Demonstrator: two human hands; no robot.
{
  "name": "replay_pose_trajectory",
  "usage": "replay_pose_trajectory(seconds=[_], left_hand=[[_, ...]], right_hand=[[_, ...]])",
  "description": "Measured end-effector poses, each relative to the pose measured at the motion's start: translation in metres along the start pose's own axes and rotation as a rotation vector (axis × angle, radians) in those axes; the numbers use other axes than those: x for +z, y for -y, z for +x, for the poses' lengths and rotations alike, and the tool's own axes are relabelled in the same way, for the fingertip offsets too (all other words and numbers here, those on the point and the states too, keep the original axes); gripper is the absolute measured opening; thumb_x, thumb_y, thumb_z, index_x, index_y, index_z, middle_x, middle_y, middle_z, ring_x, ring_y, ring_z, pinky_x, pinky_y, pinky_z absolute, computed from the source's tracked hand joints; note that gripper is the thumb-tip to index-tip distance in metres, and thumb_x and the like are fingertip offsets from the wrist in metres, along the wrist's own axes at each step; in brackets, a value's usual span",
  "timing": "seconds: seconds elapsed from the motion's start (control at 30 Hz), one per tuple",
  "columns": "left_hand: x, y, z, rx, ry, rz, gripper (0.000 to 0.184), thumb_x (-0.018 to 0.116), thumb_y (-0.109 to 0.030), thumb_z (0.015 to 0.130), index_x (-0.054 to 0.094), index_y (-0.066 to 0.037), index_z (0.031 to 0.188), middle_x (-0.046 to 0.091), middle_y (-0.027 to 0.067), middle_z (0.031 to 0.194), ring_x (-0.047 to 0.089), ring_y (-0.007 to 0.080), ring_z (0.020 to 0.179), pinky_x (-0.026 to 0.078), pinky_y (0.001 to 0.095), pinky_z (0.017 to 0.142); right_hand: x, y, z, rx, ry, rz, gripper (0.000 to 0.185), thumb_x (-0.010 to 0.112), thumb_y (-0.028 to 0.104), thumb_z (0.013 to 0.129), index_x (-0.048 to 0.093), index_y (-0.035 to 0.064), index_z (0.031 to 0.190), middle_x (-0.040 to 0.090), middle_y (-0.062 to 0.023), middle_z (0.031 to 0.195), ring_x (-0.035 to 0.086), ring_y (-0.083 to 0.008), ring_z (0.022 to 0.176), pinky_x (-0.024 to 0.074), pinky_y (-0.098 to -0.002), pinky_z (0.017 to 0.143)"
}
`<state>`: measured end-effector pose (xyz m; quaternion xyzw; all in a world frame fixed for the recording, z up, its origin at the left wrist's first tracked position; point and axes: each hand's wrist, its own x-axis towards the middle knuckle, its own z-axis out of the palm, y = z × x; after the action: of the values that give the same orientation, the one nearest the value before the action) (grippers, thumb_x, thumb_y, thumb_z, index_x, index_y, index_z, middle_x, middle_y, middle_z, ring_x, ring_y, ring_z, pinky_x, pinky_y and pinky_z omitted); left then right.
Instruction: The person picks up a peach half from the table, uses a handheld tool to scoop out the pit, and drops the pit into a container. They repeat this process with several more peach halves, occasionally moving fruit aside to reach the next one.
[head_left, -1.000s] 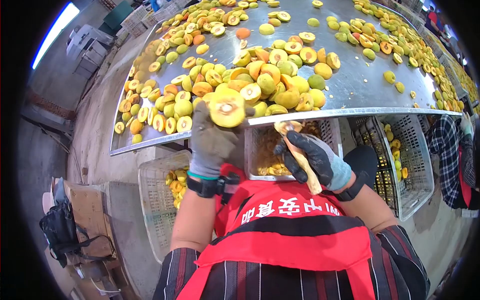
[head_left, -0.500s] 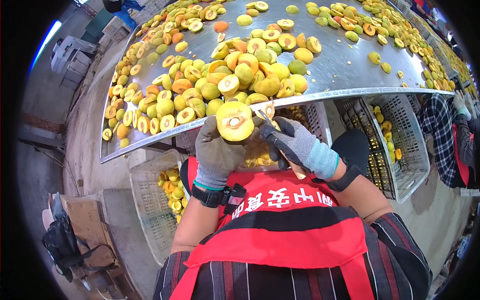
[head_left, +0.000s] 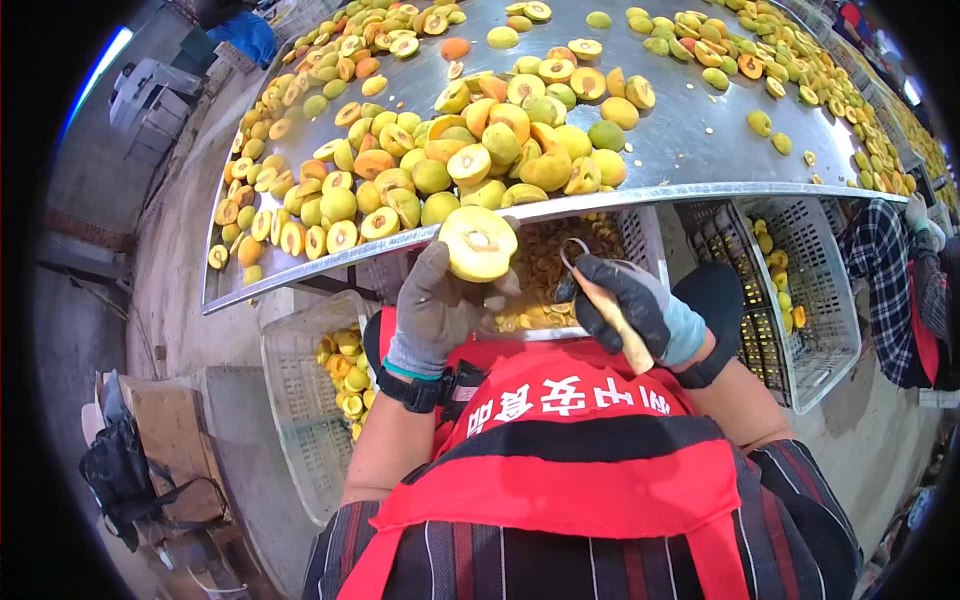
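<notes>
My gloved left hand [head_left: 436, 318] is closed round a halved yellow peach [head_left: 478, 246], its cut face turned up toward me near the table's front edge. A hollow with a pale centre shows in the middle of that face. To the right, my gloved right hand [head_left: 640, 308] grips a pitting knife [head_left: 618, 322] with a wooden handle and a curved metal loop at its tip. The loop points up and left, apart from the peach, with nothing visible in it. Below both hands lies a crate of peach scraps [head_left: 545, 262].
Halved peaches [head_left: 430, 175] are heaped on the metal table [head_left: 680, 130]. A white crate with peaches [head_left: 290, 400] stands at my left, and another crate [head_left: 820, 330] at my right. Farther right is a co-worker in a checked sleeve [head_left: 880, 270]. A black bag [head_left: 115, 480] sits at lower left.
The pitting knife has moved away from the peach, down and to the right. The brownish piece at its tip is gone from there. My left hand still holds the peach half.
</notes>
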<state>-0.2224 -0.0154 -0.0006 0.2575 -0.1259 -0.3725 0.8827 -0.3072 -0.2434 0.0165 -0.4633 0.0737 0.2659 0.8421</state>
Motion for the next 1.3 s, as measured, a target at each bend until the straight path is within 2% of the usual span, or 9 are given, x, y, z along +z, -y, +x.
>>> replay_pose_trajectory(seconds=[0.27,0.33,0.6,0.93,1.0,1.07,1.13,1.2,1.3], left_hand=[[0.016,0.021,0.011,0.008,-0.193,-0.128,0.061,0.039,-0.052,0.089,0.042,-0.001,0.124,0.053,0.0178,0.116,0.055,0.0296,0.105,0.053,0.0423,0.075],[0.027,0.020,0.011,0.025,-0.168,-0.099,0.061,0.038,-0.052,0.089,0.043,-0.002,0.123,0.054,0.0165,0.114,0.056,0.0274,0.102,0.054,0.0385,0.071],[0.038,0.024,0.007,0.082,-0.254,0.169,0.061,0.032,-0.053,0.091,0.044,-0.002,0.121,0.055,0.0138,0.112,0.060,0.0206,0.093,0.055,0.0268,0.062],[0.044,0.025,0.005,0.180,-0.306,0.653,0.041,0.045,-0.031,0.089,0.049,0.001,0.114,0.057,0.0098,0.103,0.056,0.0168,0.092,0.046,0.0283,0.078],[0.049,0.021,0.005,0.222,-0.333,0.637,0.036,0.048,-0.027,0.088,0.053,0.002,0.108,0.058,0.0083,0.096,0.055,0.0137,0.086,0.046,0.0258,0.073],[0.051,0.003,0.005,0.248,-0.085,1.224,0.032,0.048,-0.025,0.087,0.057,0.002,0.103,0.059,0.0066,0.091,0.055,0.0129,0.085,0.045,0.0251,0.074],[0.042,0.002,0.011,0.010,-0.165,0.977,0.031,0.047,-0.023,0.087,0.058,0.003,0.101,0.060,0.0060,0.090,0.054,0.0119,0.083,0.044,0.0251,0.075],[0.042,0.005,0.014,0.141,-0.160,0.896,0.031,0.047,-0.022,0.087,0.059,0.003,0.101,0.060,0.0070,0.093,0.055,0.0125,0.083,0.044,0.0261,0.077],[0.051,0.005,0.016,0.242,-0.144,0.922,0.030,0.046,-0.020,0.086,0.059,0.004,0.100,0.061,0.0080,0.095,0.056,0.0145,0.086,0.044,0.0269,0.078]], right_hand=[[0.039,0.027,-0.003,-0.319,-0.155,-0.781,0.036,0.053,0.035,0.087,0.052,0.0037,0.105,0.056,-0.0136,0.076,0.059,-0.0224,0.064,0.0488,-0.0340,0.056],[0.039,0.028,0.001,-0.873,-0.128,-1.570,0.037,0.054,0.036,0.085,0.053,0.0071,0.107,0.054,-0.0187,0.090,0.059,-0.0299,0.074,0.0488,-0.0396,0.063],[0.043,0.021,0.014,-0.575,-0.079,-1.333,0.035,0.055,0.034,0.082,0.054,0.0086,0.107,0.052,-0.0202,0.096,0.057,-0.0356,0.081,0.0483,-0.0419,0.068],[0.033,-0.013,0.037,-0.554,-0.093,-1.337,0.022,0.051,0.017,0.082,0.053,0.0025,0.098,0.050,-0.0197,0.097,0.054,-0.0335,0.085,0.0475,-0.0405,0.069],[0.027,-0.020,0.038,-0.494,-0.073,-1.455,0.029,0.051,0.024,0.084,0.050,-0.0003,0.099,0.058,-0.0229,0.081,0.058,-0.0379,0.073,0.0473,-0.0437,0.066],[0.033,-0.011,0.030,-0.425,-0.070,-1.458,0.029,0.052,0.025,0.083,0.051,0.0002,0.098,0.058,-0.0229,0.081,0.058,-0.0378,0.074,0.0473,-0.0439,0.066],[0.035,-0.011,0.027,-0.353,-0.065,-1.462,0.028,0.052,0.025,0.082,0.051,0.0007,0.096,0.058,-0.0230,0.080,0.058,-0.0377,0.075,0.0473,-0.0442,0.066],[0.037,-0.016,0.033,-0.667,0.083,-1.501,0.019,0.052,0.016,0.081,0.053,0.0047,0.096,0.053,-0.0161,0.095,0.056,-0.0309,0.084,0.0472,-0.0390,0.072],[0.044,-0.013,0.033,-0.544,0.078,-1.225,0.018,0.052,0.015,0.081,0.052,0.0041,0.095,0.055,-0.0157,0.091,0.056,-0.0310,0.083,0.0471,-0.0392,0.073]])
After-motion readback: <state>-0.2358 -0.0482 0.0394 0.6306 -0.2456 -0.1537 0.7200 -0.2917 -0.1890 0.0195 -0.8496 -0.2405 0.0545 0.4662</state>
